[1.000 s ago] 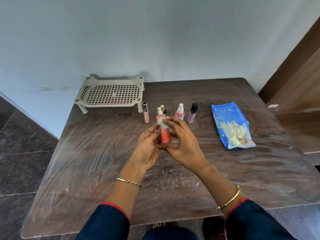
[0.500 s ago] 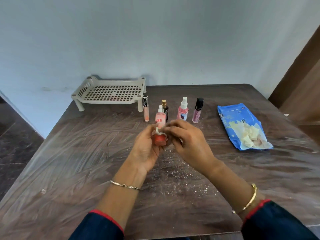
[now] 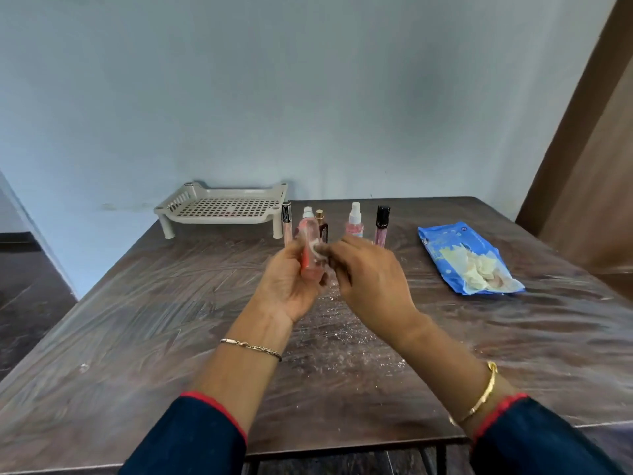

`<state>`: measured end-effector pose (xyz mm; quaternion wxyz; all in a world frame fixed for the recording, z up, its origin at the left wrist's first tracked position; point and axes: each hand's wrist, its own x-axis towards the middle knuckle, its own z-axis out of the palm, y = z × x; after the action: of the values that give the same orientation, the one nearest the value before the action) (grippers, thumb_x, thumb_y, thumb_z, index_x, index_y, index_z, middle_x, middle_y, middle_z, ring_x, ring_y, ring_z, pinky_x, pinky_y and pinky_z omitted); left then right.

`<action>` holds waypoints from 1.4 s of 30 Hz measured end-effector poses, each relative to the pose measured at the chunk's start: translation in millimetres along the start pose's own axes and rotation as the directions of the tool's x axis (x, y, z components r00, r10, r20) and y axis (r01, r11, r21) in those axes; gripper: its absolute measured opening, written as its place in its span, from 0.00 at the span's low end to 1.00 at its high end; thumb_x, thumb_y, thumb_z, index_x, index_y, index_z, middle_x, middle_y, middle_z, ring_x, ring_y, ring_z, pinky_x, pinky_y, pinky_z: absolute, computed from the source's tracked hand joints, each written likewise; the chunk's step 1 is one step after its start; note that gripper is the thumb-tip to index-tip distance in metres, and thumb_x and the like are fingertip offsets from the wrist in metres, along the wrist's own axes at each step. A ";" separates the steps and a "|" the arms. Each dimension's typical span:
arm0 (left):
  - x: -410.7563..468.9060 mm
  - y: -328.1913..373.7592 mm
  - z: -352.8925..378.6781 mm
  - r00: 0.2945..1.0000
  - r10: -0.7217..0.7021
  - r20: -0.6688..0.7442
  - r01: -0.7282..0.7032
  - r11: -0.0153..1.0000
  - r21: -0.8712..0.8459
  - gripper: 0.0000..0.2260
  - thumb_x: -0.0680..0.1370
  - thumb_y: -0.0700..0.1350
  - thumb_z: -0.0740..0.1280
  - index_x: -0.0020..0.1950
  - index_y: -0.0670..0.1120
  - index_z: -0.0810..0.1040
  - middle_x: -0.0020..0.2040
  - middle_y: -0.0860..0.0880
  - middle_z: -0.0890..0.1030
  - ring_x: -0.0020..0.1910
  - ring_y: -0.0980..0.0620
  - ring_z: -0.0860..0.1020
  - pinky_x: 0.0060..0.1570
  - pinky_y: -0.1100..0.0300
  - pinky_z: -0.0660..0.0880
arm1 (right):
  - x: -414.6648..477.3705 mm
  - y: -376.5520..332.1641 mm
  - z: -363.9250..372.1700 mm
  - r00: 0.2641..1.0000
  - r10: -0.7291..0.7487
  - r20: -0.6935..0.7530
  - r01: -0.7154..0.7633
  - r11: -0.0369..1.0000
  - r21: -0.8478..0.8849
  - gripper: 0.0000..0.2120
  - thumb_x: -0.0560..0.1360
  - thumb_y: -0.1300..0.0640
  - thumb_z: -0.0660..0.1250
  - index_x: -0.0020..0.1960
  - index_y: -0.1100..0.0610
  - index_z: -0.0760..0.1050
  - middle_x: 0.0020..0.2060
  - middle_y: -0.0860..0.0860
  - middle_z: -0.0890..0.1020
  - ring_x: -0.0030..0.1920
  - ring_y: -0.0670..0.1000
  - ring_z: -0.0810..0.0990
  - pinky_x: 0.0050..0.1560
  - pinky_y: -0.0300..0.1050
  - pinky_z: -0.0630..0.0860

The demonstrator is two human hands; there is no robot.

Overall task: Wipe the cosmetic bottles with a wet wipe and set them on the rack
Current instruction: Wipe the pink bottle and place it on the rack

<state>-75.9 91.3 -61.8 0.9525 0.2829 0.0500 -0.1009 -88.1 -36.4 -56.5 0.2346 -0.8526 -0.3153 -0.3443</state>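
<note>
My left hand (image 3: 287,286) grips an orange-pink bottle (image 3: 308,248) with a white cap, held upright above the table. My right hand (image 3: 371,279) pinches a white wet wipe (image 3: 318,252) against the bottle's side; the picture is blurred there. Behind the hands stand a slim pink tube (image 3: 287,221) with a dark cap, a dark bottle (image 3: 322,226) with a gold cap, a pink spray bottle (image 3: 355,221) and a pink tube (image 3: 381,225) with a black cap. The beige perforated rack (image 3: 219,211) sits bare at the table's back left.
An open blue pack of wet wipes (image 3: 466,262) lies on the right of the brown table (image 3: 171,320). A blue wall runs behind the table. A wooden panel (image 3: 589,166) rises at the right. Dark floor tiles lie to the left.
The camera has tilted up, so the view shows more wall. The bottle in my left hand has turned from tipped to upright, and my right hand rubs the wipe along it.
</note>
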 end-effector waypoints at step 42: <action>-3.6 -18.2 -9.8 0.981 -0.067 0.183 0.075 0.997 -0.034 0.19 0.80 0.50 0.60 0.64 0.36 0.73 0.52 0.42 0.80 0.56 0.48 0.79 0.62 0.53 0.75 | -35.3 -2.7 -10.1 0.985 -0.130 0.110 0.137 0.989 -0.063 0.14 0.71 0.70 0.70 0.55 0.59 0.80 0.44 0.55 0.77 0.37 0.55 0.77 0.29 0.51 0.77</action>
<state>-83.8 82.3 -79.1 0.9544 0.2512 -0.0252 -0.1593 -114.4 -54.1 -75.3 0.1639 -0.8544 -0.3715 -0.3244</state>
